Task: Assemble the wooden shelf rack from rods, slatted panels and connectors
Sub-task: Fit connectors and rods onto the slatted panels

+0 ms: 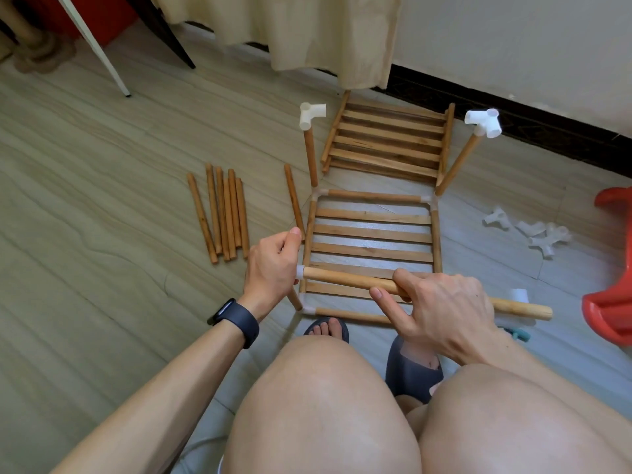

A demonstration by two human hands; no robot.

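Note:
A square rod frame with a slatted panel (372, 234) lies on the floor in front of my feet. Two far uprights carry white connectors: the left connector (310, 115) and the right connector (484, 123). My left hand (273, 265) grips a white connector (300, 272) on top of the near-left upright. My right hand (434, 306) holds a long wooden rod (349, 279) level, its left end in that connector. Another white connector (519, 295) shows behind the rod's right end.
Several loose rods (222, 217) lie to the left, and one single rod (294, 200) lies beside the frame. A second slatted panel (386, 138) lies behind it near a curtain. Loose white connectors (533, 232) lie at right by a red plastic stool (612, 302).

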